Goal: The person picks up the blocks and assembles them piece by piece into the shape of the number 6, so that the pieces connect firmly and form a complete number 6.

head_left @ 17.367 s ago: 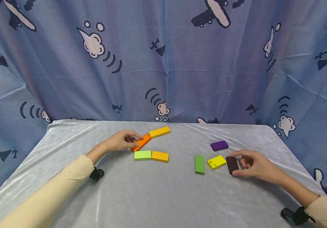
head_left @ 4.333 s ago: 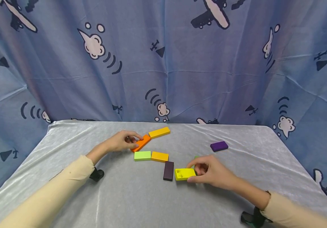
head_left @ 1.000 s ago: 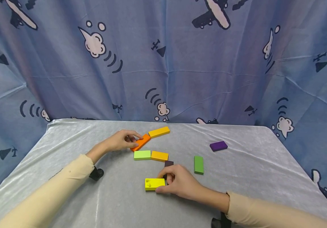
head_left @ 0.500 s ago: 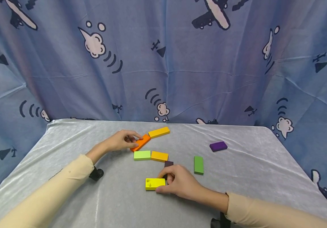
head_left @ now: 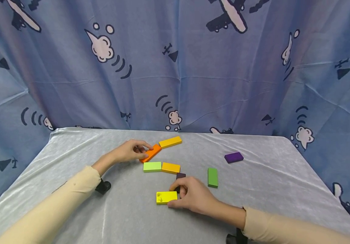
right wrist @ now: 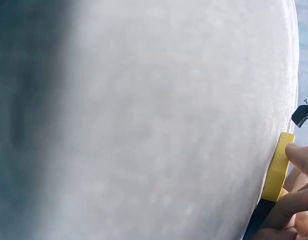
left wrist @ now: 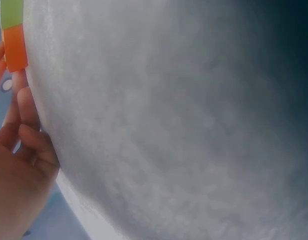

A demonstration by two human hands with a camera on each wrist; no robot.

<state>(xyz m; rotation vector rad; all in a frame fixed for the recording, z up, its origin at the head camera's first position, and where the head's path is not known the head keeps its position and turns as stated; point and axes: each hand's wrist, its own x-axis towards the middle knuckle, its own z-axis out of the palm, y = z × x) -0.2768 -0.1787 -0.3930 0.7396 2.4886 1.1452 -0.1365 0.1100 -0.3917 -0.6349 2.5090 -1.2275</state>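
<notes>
My left hand pinches an orange block lying flat and slanted, thumb on one side and fingertips on the other. Its far end touches an amber block. In front of it, a light green block and a second amber block lie end to end. My right hand holds the right end of a bright yellow block between thumb and index finger. Behind those fingers, a dark brown block is partly hidden. The right wrist view also shows the yellow block in my fingers.
To the right, a green block lies lengthwise and a purple block sits farther back. A pale grey cloth covers the table. A blue patterned curtain hangs behind its far edge.
Over the earlier frames my right hand has brought the dark brown block, then the yellow one, leftward from the right side. During the last second both hands stay nearly still. My left hand keeps the orange block.
</notes>
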